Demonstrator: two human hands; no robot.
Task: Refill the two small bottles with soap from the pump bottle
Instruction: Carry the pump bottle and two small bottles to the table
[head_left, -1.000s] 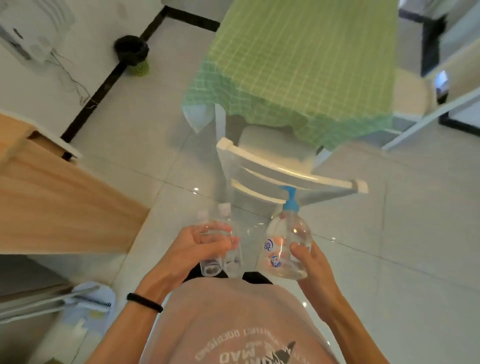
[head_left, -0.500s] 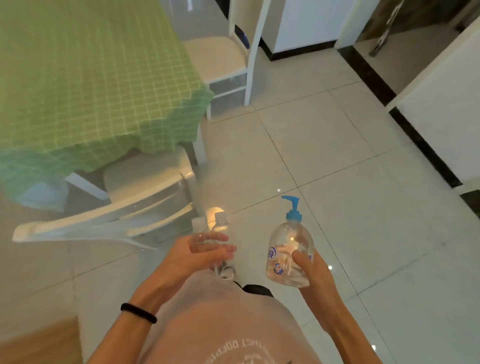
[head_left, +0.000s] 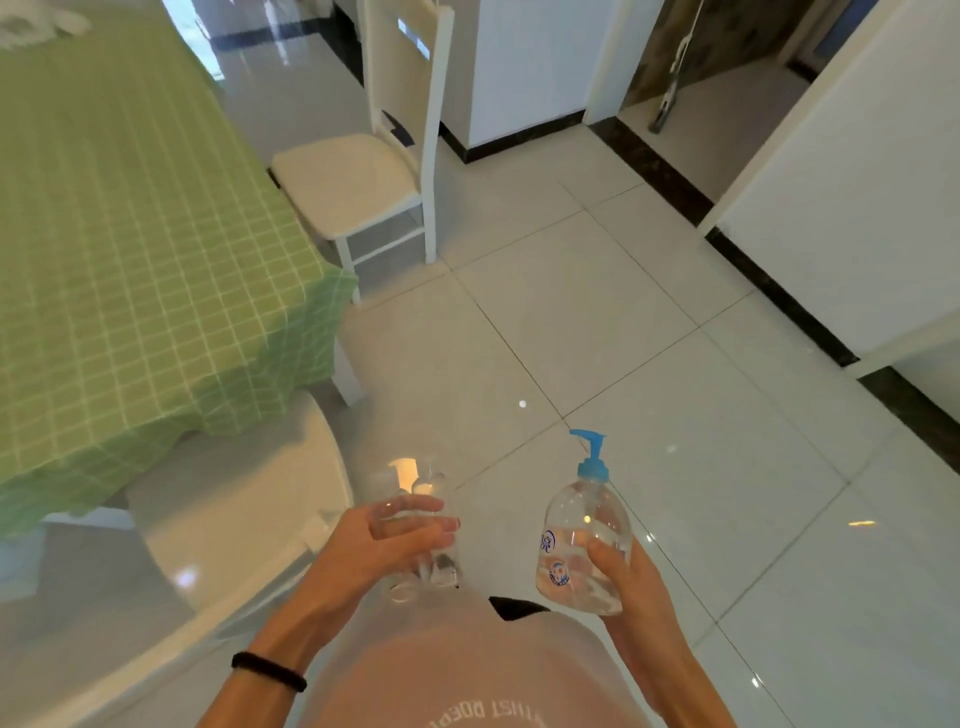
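Left hand (head_left: 363, 551) had its fingers wrapped round both small bottles (head_left: 426, 491), and right hand (head_left: 639, 587) was clamped on the pump bottle (head_left: 576, 525). Everything was upright, side by side but apart, with the spout (head_left: 584, 436) aimed left at the little ones. Guessing they'd need the table (head_left: 130, 234), off left.

We log: bare tiled floor (head_left: 597, 322) ahead and rightward, passable; clothed table (head_left: 130, 234) and near chair (head_left: 234, 519) crowd our left hand (head_left: 374, 545); far chair (head_left: 358, 176) beyond; white cabinets (head_left: 857, 208) bound right.

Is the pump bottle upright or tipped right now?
Upright, leaning only slightly. The right hand grips the pump bottle low on its body, and the blue pump head is at the top.
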